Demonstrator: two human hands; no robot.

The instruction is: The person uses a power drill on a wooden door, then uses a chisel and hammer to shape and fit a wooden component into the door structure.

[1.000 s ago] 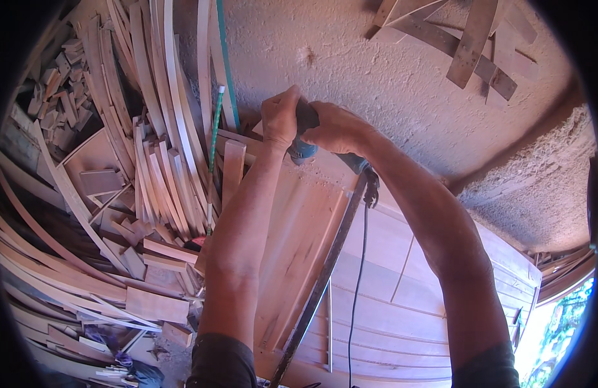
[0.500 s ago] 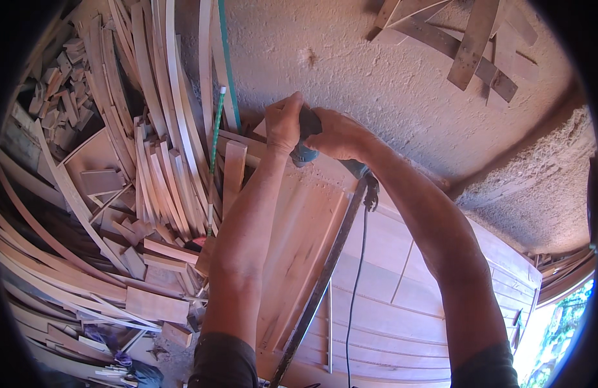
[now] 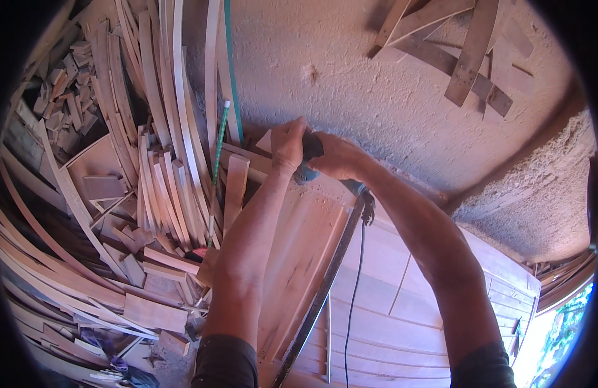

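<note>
nearest, at 6 o'clock, both forearms rise from the lower edge over a wooden panel point(image 3: 299, 258), its long axis running 7 to 1 o'clock, with a dark strip point(image 3: 325, 284) along its right edge. a black cord point(image 3: 354, 284) hangs toward 6 o'clock. farther up, the left hand point(image 3: 287, 143) and right hand point(image 3: 334, 157) are curled tight around a teal power tool point(image 3: 309, 169) at the panel's far end, equally near. no containers are visible. beyond, at 9 o'clock, leaning wood offcuts point(image 3: 150, 187); at 12 o'clock, a rough plaster wall point(image 3: 376, 97).
</note>
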